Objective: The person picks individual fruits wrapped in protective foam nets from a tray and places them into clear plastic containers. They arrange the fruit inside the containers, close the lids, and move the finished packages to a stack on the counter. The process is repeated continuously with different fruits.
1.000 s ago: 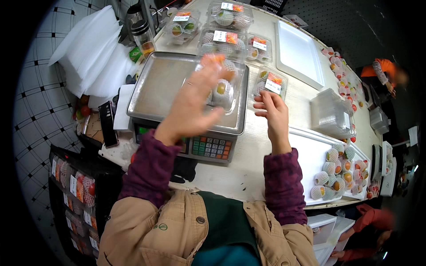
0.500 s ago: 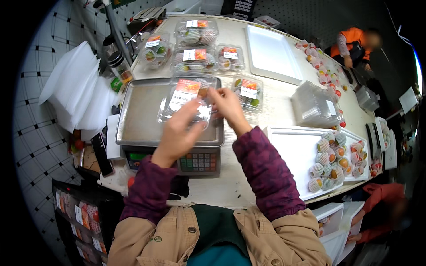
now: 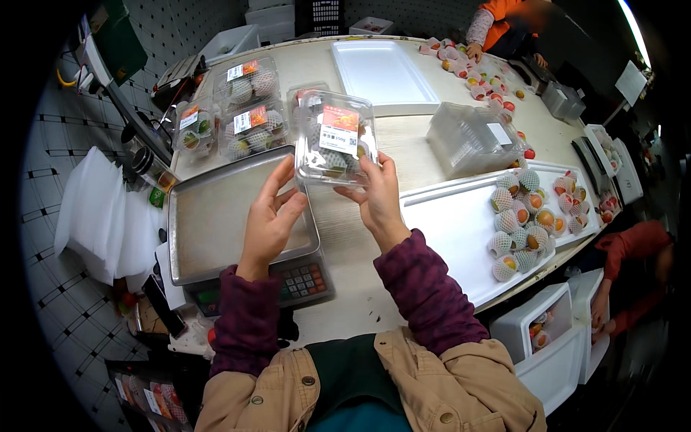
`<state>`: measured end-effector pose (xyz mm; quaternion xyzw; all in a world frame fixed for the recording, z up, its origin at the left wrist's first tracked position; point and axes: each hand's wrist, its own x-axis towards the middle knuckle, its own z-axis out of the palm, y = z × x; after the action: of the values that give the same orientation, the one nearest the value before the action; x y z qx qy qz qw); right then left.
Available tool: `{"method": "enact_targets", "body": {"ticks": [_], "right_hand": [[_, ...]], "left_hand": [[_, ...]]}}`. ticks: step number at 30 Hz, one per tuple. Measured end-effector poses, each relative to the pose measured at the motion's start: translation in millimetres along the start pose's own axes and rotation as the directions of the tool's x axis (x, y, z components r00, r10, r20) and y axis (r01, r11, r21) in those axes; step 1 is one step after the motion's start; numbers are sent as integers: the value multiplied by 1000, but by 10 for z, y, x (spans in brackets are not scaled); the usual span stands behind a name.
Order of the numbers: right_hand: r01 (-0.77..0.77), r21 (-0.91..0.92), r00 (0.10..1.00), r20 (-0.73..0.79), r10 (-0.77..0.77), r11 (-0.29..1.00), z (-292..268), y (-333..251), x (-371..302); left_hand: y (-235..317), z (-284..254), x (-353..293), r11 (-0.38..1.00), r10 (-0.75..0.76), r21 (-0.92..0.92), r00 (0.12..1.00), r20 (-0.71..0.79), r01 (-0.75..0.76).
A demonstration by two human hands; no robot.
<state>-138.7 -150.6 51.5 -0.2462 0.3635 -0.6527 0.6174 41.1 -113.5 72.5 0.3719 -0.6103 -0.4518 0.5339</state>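
Note:
My right hand (image 3: 380,196) grips the lower right corner of a clear plastic clamshell box (image 3: 337,133), thumb on the lid and fingers beneath. Inside sit fruits in net sleeves, and an orange and white label is stuck on top. The box is tilted toward me, above the table and just right of the scale (image 3: 234,223). My left hand (image 3: 268,219) is open over the scale's right edge, fingertips close to the box's left side; whether they touch it I cannot tell.
Several labelled fruit boxes (image 3: 252,126) stand behind the scale. A white tray (image 3: 381,72) lies at the back, stacked clear boxes (image 3: 471,140) at right, and netted fruit (image 3: 522,230) in a white tray nearer me. White foam sheets (image 3: 97,216) hang at left. Co-workers' hands (image 3: 475,52) are across the table.
The labelled box has come up off the scale and moved right in my right hand. My left hand has let go of it. The whole view has turned toward the right.

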Motion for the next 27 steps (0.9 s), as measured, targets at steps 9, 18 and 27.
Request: {"method": "enact_targets", "body": {"ticks": [9, 18, 27], "right_hand": [[-46, -215, 998, -40, 38, 976, -112, -53, 1388], [-46, -315, 998, 21, 55, 948, 115, 468, 2505], [402, -878, 798, 475, -372, -258, -358, -191, 1829]], "left_hand": [[186, 115, -382, 932, -15, 360, 993, 120, -30], [209, -107, -753, 944, -73, 320, 997, -37, 81], [155, 36, -783, 934, -19, 358, 1000, -12, 22]]}}
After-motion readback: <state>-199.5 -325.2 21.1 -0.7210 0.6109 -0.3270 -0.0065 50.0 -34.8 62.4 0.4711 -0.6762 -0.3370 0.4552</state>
